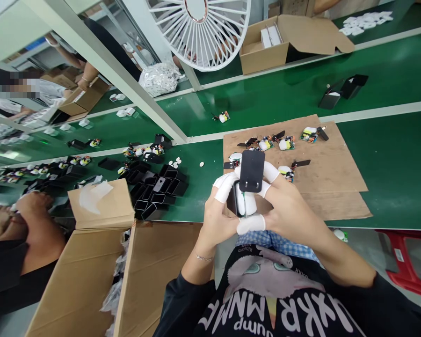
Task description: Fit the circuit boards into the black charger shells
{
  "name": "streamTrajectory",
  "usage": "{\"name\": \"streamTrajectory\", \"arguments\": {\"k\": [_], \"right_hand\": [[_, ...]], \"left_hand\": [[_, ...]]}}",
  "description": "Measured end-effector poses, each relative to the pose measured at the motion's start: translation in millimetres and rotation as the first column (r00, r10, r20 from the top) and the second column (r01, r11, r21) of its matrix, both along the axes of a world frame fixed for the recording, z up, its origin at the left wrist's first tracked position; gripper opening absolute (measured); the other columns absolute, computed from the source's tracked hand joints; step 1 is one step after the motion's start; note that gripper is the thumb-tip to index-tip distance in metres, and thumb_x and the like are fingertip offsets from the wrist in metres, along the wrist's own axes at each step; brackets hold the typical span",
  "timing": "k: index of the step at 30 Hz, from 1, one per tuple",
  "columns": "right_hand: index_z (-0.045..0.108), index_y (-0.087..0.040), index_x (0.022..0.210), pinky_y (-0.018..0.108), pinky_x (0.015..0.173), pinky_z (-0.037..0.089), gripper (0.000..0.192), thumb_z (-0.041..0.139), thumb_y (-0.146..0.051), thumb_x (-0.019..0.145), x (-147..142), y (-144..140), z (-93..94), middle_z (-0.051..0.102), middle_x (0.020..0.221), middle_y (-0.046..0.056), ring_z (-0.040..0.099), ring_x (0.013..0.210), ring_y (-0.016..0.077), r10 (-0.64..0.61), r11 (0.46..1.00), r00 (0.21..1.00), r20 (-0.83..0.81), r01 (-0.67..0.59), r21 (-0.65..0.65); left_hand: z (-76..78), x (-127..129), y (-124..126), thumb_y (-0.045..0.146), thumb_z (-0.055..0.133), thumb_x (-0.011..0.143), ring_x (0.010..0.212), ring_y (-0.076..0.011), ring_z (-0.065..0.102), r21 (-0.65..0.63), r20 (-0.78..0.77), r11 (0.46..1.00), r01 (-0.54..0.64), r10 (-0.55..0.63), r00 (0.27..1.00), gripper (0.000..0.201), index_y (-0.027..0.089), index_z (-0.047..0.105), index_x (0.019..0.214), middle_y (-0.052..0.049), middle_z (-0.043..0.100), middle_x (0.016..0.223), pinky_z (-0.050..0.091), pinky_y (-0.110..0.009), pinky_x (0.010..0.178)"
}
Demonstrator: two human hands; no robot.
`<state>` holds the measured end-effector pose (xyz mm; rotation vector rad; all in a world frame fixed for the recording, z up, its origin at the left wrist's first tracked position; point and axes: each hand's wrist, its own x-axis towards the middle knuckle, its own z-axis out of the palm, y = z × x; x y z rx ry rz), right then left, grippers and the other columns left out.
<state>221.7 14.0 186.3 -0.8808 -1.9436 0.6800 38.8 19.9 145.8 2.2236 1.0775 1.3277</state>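
Note:
In the middle of the head view, both my hands wear white finger covers and close around one small black plastic housing [232, 200]. My left hand [218, 217] grips its left side. From the other side, my right hand [284, 203] has its fingers at a black end plate [251, 169] and the housing's edge. The plate stands up above the opening, where a white rounded part [246, 206] with a thin green strip shows. Just beyond my hands, several circuit boards [286, 142] with white parts and black plates lie on a cardboard sheet [331, 164].
Several empty black housings [157, 194] stand to the left, near small white discs [175, 163]. An open carton [87, 271] sits below the table edge. A white fan [199, 32] hangs ahead. A co-worker's arms [38, 224] rest at far left; a red stool [407, 262] is right.

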Motion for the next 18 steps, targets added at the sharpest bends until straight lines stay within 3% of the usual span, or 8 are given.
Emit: {"name": "streamTrajectory", "arguments": {"k": [2, 4, 6, 8, 13, 16, 18], "right_hand": [[0.059, -0.024, 0.129, 0.047, 0.105, 0.049, 0.053, 0.069, -0.053, 0.085, -5, 4, -12.4, 0.054, 0.138, 0.012, 0.054, 0.126, 0.0321, 0.096, 0.983, 0.986, -0.139, -0.115, -0.140], [0.051, -0.025, 0.138, 0.042, 0.102, 0.051, 0.055, 0.062, -0.050, 0.091, -12, 8, -26.4, 0.059, 0.132, 0.010, 0.059, 0.119, 0.0266, 0.141, 0.923, 0.923, -0.357, -0.253, -0.291], [0.044, -0.023, 0.143, 0.037, 0.097, 0.054, 0.059, 0.061, -0.047, 0.092, -21, 11, -38.1, 0.064, 0.125, 0.008, 0.064, 0.111, 0.0223, 0.116, 0.842, 0.832, -0.543, -0.372, -0.390], [0.041, -0.021, 0.144, 0.036, 0.096, 0.054, 0.067, 0.066, -0.046, 0.087, -29, 13, -44.6, 0.064, 0.123, 0.009, 0.064, 0.109, 0.0215, 0.079, 0.777, 0.774, -0.629, -0.443, -0.447], [0.042, -0.022, 0.138, 0.038, 0.097, 0.053, 0.074, 0.076, -0.043, 0.076, -40, 15, -47.4, 0.064, 0.122, 0.008, 0.062, 0.113, 0.0227, -0.037, 0.700, 0.758, -0.652, -0.446, -0.558], [0.044, -0.020, 0.132, 0.040, 0.096, 0.053, 0.067, 0.075, -0.043, 0.077, -43, 14, -54.8, 0.067, 0.115, 0.009, 0.063, 0.111, 0.0236, -0.111, 0.652, 0.788, -0.606, -0.403, -0.643], [0.044, -0.018, 0.131, 0.042, 0.100, 0.051, 0.065, 0.072, -0.046, 0.079, -43, 12, -62.6, 0.065, 0.120, 0.013, 0.062, 0.114, 0.0248, -0.102, 0.655, 0.812, -0.575, -0.381, -0.653]], "left_hand": [[0.9, 0, 0, 0.049, 0.077, 0.076, 0.120, -0.0292, 0.060, 0.007, -0.053, 0.999, -0.039, 0.039, 0.998, 0.076, 0.024, 0.045, 0.140, -0.012, 0.060, 0.132, 0.053, -0.042, 0.099], [1.7, 0, 0, 0.049, 0.076, 0.077, 0.119, -0.0287, 0.061, 0.041, -0.091, 0.997, -0.069, 0.072, 0.993, 0.072, 0.024, 0.046, 0.138, -0.011, 0.062, 0.129, 0.052, -0.042, 0.100], [1.6, 2, -1, 0.048, 0.074, 0.079, 0.117, -0.0284, 0.062, 0.078, -0.119, 0.991, -0.108, 0.117, 0.986, 0.066, 0.023, 0.049, 0.134, -0.011, 0.064, 0.125, 0.049, -0.043, 0.101], [-0.4, 4, -3, 0.045, 0.073, 0.080, 0.115, -0.0287, 0.062, 0.092, -0.141, 0.983, -0.157, 0.169, 0.975, 0.062, 0.023, 0.050, 0.133, -0.011, 0.065, 0.122, 0.047, -0.045, 0.101], [-19.2, 1, -3, 0.040, 0.075, 0.078, 0.114, -0.0293, 0.062, 0.097, -0.113, 0.977, -0.188, 0.199, 0.974, 0.068, 0.022, 0.042, 0.135, -0.014, 0.063, 0.122, 0.049, -0.046, 0.097], [-38.5, -11, 0, 0.031, 0.078, 0.076, 0.124, -0.0292, 0.057, 0.229, -0.066, 0.972, -0.057, 0.074, 0.995, 0.077, 0.024, 0.033, 0.138, -0.017, 0.054, 0.134, 0.052, -0.045, 0.097], [-51.9, -20, 0, 0.025, 0.079, 0.076, 0.128, -0.0282, 0.055, 0.277, -0.049, 0.960, 0.035, -0.022, 0.999, 0.081, 0.027, 0.029, 0.140, -0.018, 0.049, 0.140, 0.053, -0.044, 0.098]]}}
